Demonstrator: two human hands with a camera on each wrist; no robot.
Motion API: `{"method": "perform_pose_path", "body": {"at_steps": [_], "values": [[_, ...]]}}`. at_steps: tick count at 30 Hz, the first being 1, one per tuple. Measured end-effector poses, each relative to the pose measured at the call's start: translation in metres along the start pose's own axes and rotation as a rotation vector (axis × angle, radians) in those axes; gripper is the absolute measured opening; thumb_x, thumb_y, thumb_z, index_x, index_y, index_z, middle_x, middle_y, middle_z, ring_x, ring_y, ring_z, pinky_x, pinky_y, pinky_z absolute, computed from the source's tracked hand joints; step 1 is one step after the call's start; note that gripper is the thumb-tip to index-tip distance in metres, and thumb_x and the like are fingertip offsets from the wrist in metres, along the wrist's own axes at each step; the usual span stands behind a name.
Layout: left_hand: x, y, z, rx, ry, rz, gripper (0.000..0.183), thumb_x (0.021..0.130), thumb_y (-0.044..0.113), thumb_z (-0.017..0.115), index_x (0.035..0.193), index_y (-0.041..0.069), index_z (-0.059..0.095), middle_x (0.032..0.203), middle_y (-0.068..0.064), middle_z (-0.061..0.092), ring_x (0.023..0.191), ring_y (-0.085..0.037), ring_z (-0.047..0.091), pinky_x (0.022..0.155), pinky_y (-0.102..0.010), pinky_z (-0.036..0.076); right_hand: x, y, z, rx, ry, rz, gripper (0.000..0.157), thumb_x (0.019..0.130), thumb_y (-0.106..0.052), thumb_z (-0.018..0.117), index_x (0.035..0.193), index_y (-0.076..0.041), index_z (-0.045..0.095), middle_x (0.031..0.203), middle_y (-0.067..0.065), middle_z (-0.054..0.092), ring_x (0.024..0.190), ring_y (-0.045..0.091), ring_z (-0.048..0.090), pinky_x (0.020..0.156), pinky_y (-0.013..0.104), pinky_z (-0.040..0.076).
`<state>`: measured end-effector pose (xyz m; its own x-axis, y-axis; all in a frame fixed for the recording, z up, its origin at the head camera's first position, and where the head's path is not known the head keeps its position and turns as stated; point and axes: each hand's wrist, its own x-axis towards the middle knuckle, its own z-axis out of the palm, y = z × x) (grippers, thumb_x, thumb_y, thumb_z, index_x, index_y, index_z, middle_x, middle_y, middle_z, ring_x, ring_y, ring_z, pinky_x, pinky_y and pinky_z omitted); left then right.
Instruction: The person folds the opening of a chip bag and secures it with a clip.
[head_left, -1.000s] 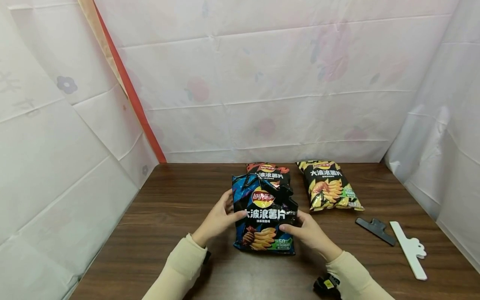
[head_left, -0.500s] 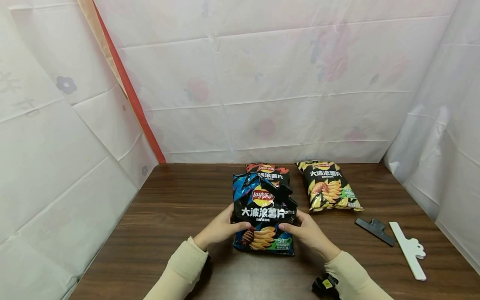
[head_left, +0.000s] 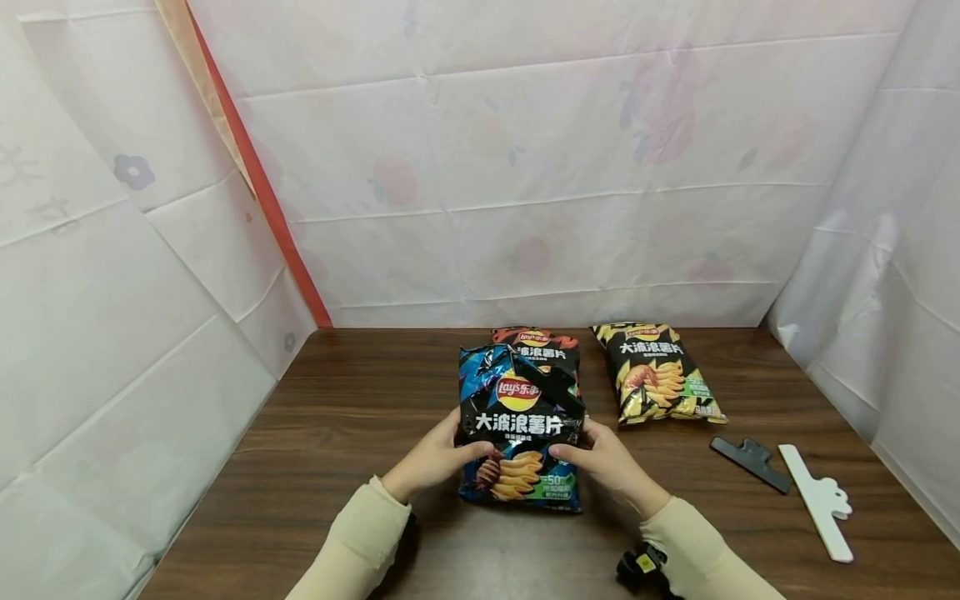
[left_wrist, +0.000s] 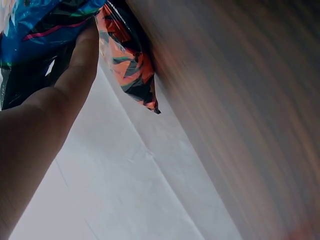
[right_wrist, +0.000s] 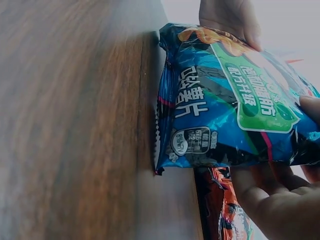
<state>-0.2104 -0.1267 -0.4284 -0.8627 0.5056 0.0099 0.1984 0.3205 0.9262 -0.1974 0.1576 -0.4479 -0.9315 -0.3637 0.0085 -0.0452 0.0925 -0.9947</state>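
The left hand (head_left: 438, 458) and right hand (head_left: 613, 464) gripped the blue bag (head_left: 519, 437) by its sides (most fingertips were hidden behind it). The bag, a black clip (head_left: 558, 390) across its upper corner, hid part of a red bag (head_left: 553, 353); whether it touched the table (head_left: 337, 400) was unclear.

Glossy blue chip bag (head_left: 517, 429); wood-grain table (head_left: 330, 400), smooth.

The blue bag (head_left: 519, 437) hides the near part of the red bag (head_left: 536, 337). Both sleeves (head_left: 360, 533) are cut off at the head view's near edge.
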Motion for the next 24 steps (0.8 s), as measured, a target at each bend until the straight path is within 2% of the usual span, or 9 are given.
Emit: {"method": "perform_pose_path", "body": {"at_steps": [9,19,24], "values": [[-0.005,-0.004,-0.008,-0.022,0.043,-0.033,0.073,0.096,0.030,0.065,0.156,0.023,0.023,0.154,-0.006,0.039,0.138,-0.025,0.041,0.114,-0.052,0.033,0.009,-0.002,0.008,0.013,-0.015,-0.009,0.056,0.092,-0.017,0.069,0.137,0.009,0.048,0.132,0.027,0.057,0.105,0.008,0.061,0.088,0.024,0.051],[-0.011,-0.009,-0.019,-0.031,0.081,-0.061,0.074,0.095,0.032,0.065,0.155,0.020,0.023,0.152,-0.010,0.042,0.133,-0.027,0.047,0.111,-0.051,0.037,0.023,-0.001,0.022,-0.007,-0.027,0.007,0.058,0.091,-0.024,0.071,0.139,0.001,0.050,0.133,0.021,0.059,0.106,0.011,0.063,0.091,0.027,0.052],[-0.015,-0.013,-0.024,-0.038,0.096,-0.070,0.072,0.096,0.031,0.064,0.155,0.018,0.024,0.147,-0.013,0.046,0.125,-0.026,0.053,0.107,-0.048,0.042,0.028,-0.002,0.028,-0.028,-0.029,0.025,0.060,0.091,-0.027,0.072,0.140,-0.002,0.050,0.133,0.018,0.060,0.107,0.013,0.063,0.091,0.030,0.052]]}}
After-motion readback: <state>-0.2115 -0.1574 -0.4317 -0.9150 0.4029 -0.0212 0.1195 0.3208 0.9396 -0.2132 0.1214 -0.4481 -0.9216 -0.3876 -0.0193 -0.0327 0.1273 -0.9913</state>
